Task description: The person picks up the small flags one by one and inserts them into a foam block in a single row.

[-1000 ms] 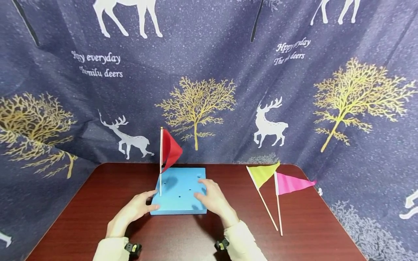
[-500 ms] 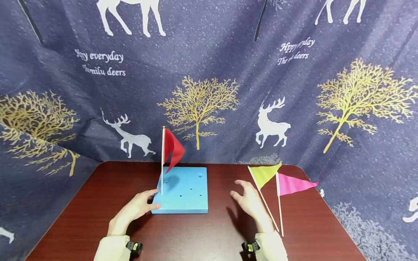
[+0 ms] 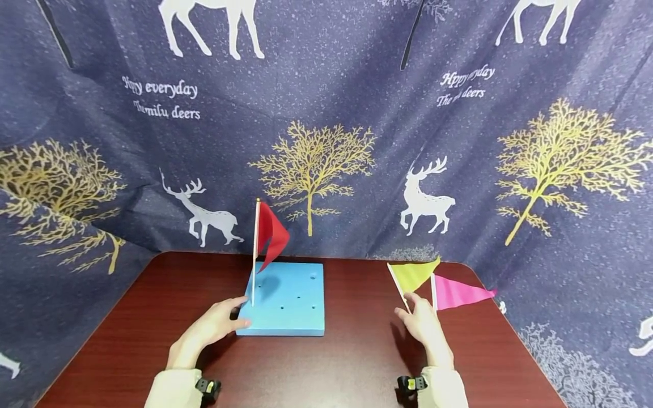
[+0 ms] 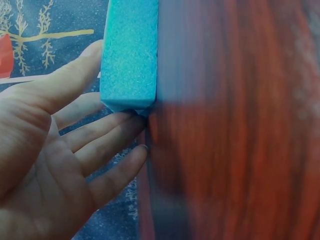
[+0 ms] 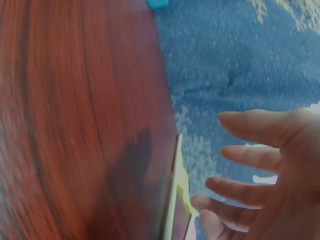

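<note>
A blue foam block [image 3: 296, 317] with several small holes lies on the table. A red flag [image 3: 271, 233] on a white stick stands upright in its left part. My left hand [image 3: 214, 326] holds the block's near left corner, thumb over the top and fingers along the side; the left wrist view shows that corner of the block [image 4: 130, 65]. My right hand [image 3: 422, 322], fingers spread, reaches over the stick of a yellow-green flag [image 3: 414, 276], with nothing gripped. Beside it lies a pink flag [image 3: 459, 292], its lower stick hidden by the hand.
The dark red-brown table [image 3: 352, 351] ends at the back against a blue curtain [image 3: 342, 73] printed with deer and gold trees. Each wrist wears a small black camera, such as the right wrist camera [image 3: 410, 384].
My right hand has left the block's right side and moved right to the yellow-green flag's stick. The left hand stays at the block, and the red flag still stands in it.
</note>
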Motion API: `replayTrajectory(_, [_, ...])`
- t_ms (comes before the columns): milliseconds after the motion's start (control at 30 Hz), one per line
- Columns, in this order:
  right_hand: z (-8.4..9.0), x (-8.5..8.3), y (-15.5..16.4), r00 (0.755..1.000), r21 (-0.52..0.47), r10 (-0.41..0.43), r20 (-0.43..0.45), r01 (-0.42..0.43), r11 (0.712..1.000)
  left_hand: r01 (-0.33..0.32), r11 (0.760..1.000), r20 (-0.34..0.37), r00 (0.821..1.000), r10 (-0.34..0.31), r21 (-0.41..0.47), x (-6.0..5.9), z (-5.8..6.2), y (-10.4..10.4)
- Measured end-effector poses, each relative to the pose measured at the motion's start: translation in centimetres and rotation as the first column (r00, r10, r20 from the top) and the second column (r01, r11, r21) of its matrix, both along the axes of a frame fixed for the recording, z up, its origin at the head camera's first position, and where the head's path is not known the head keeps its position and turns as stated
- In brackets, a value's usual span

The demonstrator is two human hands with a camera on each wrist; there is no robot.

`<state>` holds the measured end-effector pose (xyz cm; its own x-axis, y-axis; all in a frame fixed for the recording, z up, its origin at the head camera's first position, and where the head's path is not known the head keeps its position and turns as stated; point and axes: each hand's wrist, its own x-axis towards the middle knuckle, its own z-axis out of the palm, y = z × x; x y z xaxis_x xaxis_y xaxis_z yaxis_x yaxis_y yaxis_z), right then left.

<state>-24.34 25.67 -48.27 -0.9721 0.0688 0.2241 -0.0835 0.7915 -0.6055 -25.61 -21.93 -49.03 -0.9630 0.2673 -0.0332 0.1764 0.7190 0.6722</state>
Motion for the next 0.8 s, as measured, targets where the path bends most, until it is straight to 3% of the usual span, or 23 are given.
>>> replayTrajectory(267, [-0.2, 0.7, 1.8, 0.99, -0.014, -0.052, 0.13, 0.054, 0.998, -0.006, 1.0, 0.002, 1.0, 0.006, -0.011, -0.1, -0.2, 0.0])
replayTrajectory(800, [-1.0, 1.0, 2.2, 0.968, 0.056, -0.149, 0.201, 0.14, 0.989, -0.008, 1.0, 0.004, 1.0, 0.008, -0.021, -0.4, -0.5, -0.1])
